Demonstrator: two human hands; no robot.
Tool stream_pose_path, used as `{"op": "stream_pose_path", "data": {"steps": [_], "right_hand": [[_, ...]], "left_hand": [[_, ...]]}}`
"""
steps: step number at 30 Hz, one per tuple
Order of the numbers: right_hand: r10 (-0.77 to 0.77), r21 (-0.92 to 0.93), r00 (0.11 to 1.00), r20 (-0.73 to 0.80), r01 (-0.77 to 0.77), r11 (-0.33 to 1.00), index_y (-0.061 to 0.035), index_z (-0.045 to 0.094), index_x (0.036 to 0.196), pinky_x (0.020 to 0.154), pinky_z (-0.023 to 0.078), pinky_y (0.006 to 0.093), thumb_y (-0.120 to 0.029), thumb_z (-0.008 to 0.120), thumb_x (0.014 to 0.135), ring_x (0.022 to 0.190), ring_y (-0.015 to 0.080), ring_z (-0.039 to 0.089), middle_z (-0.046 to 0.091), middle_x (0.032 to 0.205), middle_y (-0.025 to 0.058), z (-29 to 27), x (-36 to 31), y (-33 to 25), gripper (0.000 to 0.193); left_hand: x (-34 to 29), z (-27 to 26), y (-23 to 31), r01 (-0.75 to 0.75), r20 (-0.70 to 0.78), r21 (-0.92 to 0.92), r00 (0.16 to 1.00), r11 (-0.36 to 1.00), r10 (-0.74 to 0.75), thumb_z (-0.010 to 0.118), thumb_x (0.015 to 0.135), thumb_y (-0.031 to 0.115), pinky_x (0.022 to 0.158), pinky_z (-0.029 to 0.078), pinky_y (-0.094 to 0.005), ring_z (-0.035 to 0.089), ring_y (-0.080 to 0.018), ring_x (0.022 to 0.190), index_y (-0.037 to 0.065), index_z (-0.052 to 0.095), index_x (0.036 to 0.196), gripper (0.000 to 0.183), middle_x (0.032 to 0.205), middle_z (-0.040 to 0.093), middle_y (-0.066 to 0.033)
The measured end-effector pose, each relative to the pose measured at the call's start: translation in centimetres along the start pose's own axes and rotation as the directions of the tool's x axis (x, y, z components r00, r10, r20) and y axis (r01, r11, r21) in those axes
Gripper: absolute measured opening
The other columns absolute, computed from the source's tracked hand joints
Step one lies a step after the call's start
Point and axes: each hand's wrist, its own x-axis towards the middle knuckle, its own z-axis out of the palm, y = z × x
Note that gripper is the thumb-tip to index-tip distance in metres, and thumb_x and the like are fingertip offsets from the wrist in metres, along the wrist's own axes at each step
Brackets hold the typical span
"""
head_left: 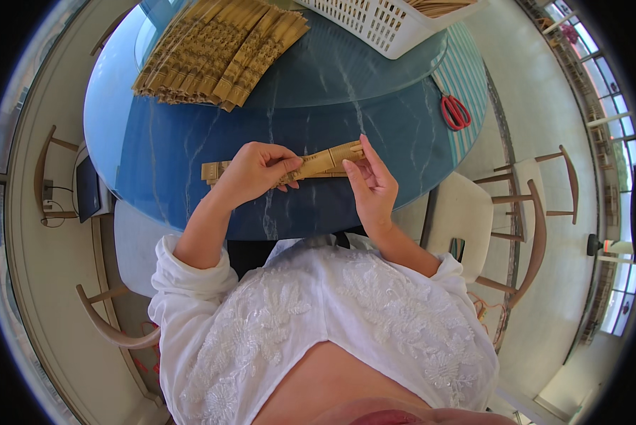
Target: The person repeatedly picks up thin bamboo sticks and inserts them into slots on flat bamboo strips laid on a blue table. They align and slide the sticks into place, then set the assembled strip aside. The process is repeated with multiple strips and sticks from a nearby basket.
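From my remote seat I have both of the wearer's hands over the bench (176, 142), and the gold strip (318, 161) spans the gap between them. The left hand (261, 166) is pinched firmly on its near-left part, thumb on top, which I'd say steadies it. The right hand (375, 180) grips the other end, thumb below and a fingertip above, probably so that end can be worked without the strip swinging. What shows at that end is too small for me to name for certain. The strip is tilted, right end higher, just in front of the body.

Under it, a second gold strip (212, 170) lies flat on the bench, apparently within easy reach. Further off, a fanned pile (212, 53) of similar strips sits to the left, likely lined up for tidiness. Behind is a white basket (375, 25), and red-handled scissors (455, 113) rest at the right, seemingly parked clear of the hands.
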Motion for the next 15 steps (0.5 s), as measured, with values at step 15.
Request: {"op": "stream_pose_path", "data": {"steps": [15], "right_hand": [[0.028,0.089,0.936,-0.35,0.003,0.996,-0.0002,0.065,0.114,0.08,0.054,0.0259,-0.007,0.064,0.092,0.09,0.0097,0.063,0.067,0.101,0.0051,-4.5,4.6,-0.3,0.023]], "left_hand": [[-1.8,-1.2,-3.4,0.055,0.099,-0.043,0.994,0.998,-0.051,0.063,0.094,0.014,0.066,0.056,-0.0258,0.068,-0.0139,0.075,-0.006,0.06,0.119,0.032,0.091,0.071,-0.0105]]}}
